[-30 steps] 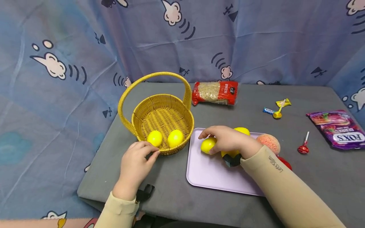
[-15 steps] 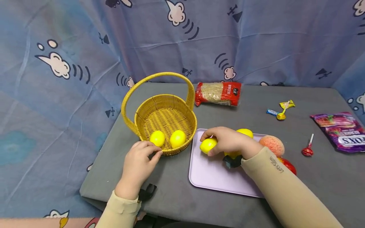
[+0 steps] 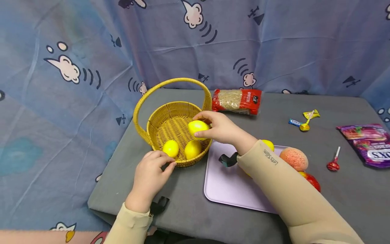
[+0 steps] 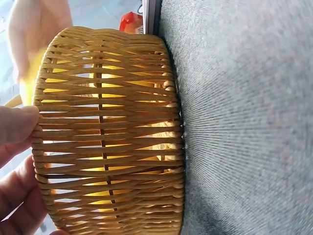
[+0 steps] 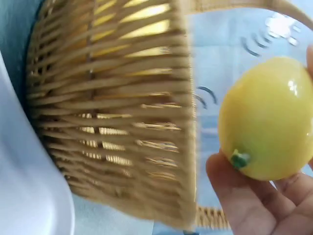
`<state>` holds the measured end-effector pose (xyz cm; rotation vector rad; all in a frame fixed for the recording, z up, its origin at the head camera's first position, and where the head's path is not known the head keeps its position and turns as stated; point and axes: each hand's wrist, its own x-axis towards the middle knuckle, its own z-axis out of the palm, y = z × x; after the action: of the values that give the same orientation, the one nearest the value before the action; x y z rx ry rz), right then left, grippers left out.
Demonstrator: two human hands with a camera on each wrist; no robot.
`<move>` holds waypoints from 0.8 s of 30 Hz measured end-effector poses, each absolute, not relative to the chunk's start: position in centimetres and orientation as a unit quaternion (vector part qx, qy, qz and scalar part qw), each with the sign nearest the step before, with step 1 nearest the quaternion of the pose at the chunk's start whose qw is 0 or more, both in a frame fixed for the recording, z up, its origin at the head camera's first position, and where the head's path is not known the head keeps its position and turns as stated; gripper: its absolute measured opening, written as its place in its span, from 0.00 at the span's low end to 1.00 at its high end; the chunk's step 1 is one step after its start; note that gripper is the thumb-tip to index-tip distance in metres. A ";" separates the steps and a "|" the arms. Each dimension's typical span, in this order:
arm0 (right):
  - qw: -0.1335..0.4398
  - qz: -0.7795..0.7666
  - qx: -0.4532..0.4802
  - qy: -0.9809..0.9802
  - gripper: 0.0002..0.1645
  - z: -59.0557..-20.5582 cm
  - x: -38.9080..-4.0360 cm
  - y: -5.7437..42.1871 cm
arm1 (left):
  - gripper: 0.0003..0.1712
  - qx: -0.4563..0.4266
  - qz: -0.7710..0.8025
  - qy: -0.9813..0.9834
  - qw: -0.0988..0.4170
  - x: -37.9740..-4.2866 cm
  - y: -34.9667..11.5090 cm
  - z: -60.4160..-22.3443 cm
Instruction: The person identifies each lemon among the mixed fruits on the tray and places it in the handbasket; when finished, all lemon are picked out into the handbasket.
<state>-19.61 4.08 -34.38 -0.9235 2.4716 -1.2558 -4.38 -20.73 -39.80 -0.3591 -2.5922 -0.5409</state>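
Note:
My right hand holds a yellow lemon over the right side of a yellow wicker basket. In the right wrist view, this lemon shows a green stem end and sits beyond the basket rim, thumb and fingers around it. The left hand pinches the basket's near rim; the left wrist view has its thumb and fingers at the edge of the woven wall. Inside the basket lie two more lemons, one on the left and one on the right.
Right of the basket, a lilac tray carries a yellow fruit partly behind the sleeve, a rough pinkish-orange fruit and a red one. Farther back are a noodle pack, small candies, a red lollipop and a purple bag.
The right hand has lifted a lemon from the tray and carried it left and up, over the basket's right side. My left hand stays at the rim; the view has shifted slightly.

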 end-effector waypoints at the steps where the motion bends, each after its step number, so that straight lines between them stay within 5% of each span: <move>1: 0.101 -0.405 -0.322 0.850 0.27 -34.5 -19.9 3.3 | 0.05 -0.131 -0.196 -0.944 0.232 -4.4 -20.7 -39.8; 13: 0.092 -0.212 -0.339 0.912 0.32 -36.3 -21.7 -0.9 | 0.06 -0.135 -0.192 -0.944 0.231 -4.5 -20.9 -39.9; 24: 0.117 -0.120 -0.341 0.925 0.22 -36.8 -21.4 -2.3 | 0.06 -0.139 -0.189 -0.943 0.237 -4.5 -21.1 -39.9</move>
<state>-21.37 -2.34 -36.76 -0.9979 2.7072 -0.3500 -4.55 -21.06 -39.92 -0.3812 -2.5843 -0.5169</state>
